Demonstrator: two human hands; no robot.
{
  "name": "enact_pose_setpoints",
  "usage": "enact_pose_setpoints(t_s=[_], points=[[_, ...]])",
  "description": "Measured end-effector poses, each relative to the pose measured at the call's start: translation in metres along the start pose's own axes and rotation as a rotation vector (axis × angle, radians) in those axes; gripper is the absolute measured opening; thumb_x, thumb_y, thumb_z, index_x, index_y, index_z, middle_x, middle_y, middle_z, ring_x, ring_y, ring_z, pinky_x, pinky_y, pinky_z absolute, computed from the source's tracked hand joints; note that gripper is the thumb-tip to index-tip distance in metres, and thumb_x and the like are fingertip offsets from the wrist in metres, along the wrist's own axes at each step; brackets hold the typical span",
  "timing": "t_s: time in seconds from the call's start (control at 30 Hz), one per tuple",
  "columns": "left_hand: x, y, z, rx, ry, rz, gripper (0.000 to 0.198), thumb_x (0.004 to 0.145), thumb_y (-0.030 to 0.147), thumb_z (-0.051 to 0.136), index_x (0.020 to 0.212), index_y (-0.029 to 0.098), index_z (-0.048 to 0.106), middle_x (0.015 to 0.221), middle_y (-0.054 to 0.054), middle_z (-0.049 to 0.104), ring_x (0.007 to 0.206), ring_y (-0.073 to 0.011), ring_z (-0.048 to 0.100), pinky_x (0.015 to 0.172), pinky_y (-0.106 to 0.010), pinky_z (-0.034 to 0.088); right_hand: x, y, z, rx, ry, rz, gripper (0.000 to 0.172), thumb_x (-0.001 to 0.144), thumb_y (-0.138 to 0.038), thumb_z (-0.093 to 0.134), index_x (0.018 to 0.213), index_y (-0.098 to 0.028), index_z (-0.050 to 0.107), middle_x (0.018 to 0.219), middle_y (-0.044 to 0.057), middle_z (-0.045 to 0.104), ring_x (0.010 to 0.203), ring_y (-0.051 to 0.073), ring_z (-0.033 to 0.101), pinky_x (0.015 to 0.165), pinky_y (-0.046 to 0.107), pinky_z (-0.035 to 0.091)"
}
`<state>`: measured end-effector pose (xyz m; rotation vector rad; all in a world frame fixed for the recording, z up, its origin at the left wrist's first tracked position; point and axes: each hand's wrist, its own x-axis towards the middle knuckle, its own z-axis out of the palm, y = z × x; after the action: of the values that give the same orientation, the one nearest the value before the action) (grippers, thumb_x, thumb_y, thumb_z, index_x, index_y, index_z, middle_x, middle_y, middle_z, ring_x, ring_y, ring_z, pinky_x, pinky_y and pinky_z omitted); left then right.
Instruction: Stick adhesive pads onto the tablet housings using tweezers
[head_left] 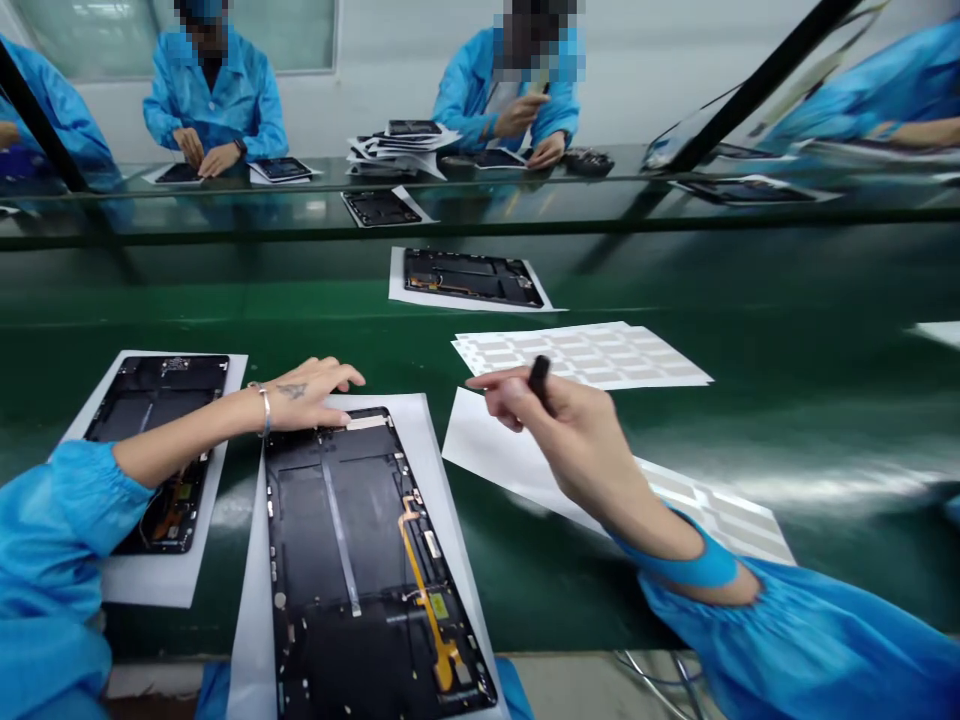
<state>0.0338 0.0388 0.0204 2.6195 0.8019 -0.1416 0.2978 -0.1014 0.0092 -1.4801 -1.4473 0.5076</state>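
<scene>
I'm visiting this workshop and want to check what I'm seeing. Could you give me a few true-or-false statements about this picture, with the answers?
1. The left hand wears a metal bangle. True.
2. The right hand is empty. False: its fingers pinch a small black object.
3. The black tablet panel directly in front of the person has no paper under it. False: a white paper sheet lies beneath it.
4. A yellow flex cable lies on that panel. True.
</scene>
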Motion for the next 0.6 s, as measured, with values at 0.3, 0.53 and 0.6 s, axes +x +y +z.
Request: enact_pose_setpoints(t_s=[0.3,0.53,0.6], points=[[-0.023,-0.019,0.006,0.174,0.132,-0.051,0.011,0.094,0.030,0.055,0.089,0.021,0.056,0.093,-0.003,0.062,0.088,-0.0199,0.059,0.078,-0.027,0.045,0.006,0.003,-0.021,0.293,0.376,0.076,0.052,0.088,-0.068,0.054,0.064,-0.024,0.072,0.047,-0.001,0.040,0.049,0.016,0.036,0.052,0.035,0.029],[-0.031,-0.102,-0.094,0.281,0.625,-0.258,0.031,0.105,0.034,0.033,0.100,0.016,0.059,0.088,-0.006,0.067,0.081,-0.0206,0.062,0.072,-0.032,0.049,-0.019,0.034,-0.065,0.525,0.468,0.342,0.042,0.065,-0.066,0.080,0.088,-0.031,0.076,0.080,0.008,0.073,0.078,0.027,0.068,0.069,0.043,0.056],[-0.040,-0.122,-0.122,0.295,0.673,-0.244,0.035,0.104,0.047,0.046,0.105,0.015,0.062,0.097,-0.006,0.068,0.086,-0.0191,0.065,0.079,-0.034,0.052,-0.031,0.046,-0.075,0.497,0.521,0.374,0.038,0.060,-0.059,0.087,0.084,-0.032,0.076,0.081,0.010,0.073,0.081,0.029,0.069,0.077,0.047,0.058]])
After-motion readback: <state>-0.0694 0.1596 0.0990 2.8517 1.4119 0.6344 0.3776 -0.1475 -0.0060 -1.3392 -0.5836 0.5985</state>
